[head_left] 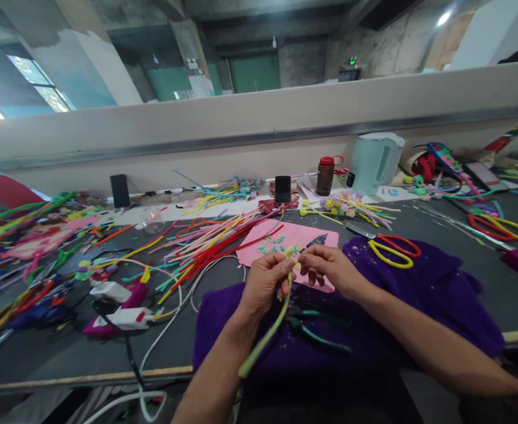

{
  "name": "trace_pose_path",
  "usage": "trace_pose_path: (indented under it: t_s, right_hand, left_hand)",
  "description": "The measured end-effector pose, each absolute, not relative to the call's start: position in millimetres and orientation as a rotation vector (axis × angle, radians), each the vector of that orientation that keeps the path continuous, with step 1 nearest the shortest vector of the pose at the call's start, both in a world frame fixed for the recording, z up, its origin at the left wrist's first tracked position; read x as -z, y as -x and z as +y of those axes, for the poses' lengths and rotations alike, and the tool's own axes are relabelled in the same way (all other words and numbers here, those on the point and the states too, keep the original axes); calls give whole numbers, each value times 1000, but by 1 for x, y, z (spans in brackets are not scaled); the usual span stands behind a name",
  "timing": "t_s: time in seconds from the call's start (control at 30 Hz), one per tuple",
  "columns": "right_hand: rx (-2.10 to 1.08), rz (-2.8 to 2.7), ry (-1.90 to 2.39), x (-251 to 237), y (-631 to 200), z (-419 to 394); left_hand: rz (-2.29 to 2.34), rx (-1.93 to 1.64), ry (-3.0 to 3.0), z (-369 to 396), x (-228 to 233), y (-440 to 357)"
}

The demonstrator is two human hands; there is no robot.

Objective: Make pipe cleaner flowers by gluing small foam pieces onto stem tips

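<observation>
My left hand pinches a yellow-green pipe cleaner, whose long fuzzy stem hangs down toward me. A small bunched yellow tip pokes up above its thumb and finger. Close on the right, my right hand has thumb and fingers pressed together beside that tip; what they grip is too small to tell. Under the hands lies a pink sheet strewn with short cut teal and yellow bits. Green-handled pliers rest below on a purple cloth.
Red-and-yellow scissors lie on the cloth at right. Bundles of pipe cleaners spread to the left, near white cables and a white plug adapter. Behind stand a phone, a dark bottle and a mint kettle.
</observation>
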State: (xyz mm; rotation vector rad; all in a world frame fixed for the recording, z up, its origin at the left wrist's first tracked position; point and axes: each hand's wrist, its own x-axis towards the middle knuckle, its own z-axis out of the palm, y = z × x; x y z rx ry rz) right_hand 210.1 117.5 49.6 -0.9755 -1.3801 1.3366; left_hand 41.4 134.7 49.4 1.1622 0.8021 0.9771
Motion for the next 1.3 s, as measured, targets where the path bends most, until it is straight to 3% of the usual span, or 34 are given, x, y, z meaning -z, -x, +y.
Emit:
trace_pose_path:
  t_s: [0.63, 1.3]
  right_hand:
    - [-1153, -1320, 965, -55, -217, 119]
    - [-1115, -1364, 1017, -51, -217, 120]
  left_hand:
    - [1073, -1059, -1702, 124, -49, -50]
    - [1129, -1038, -1829, 125, -48, -50]
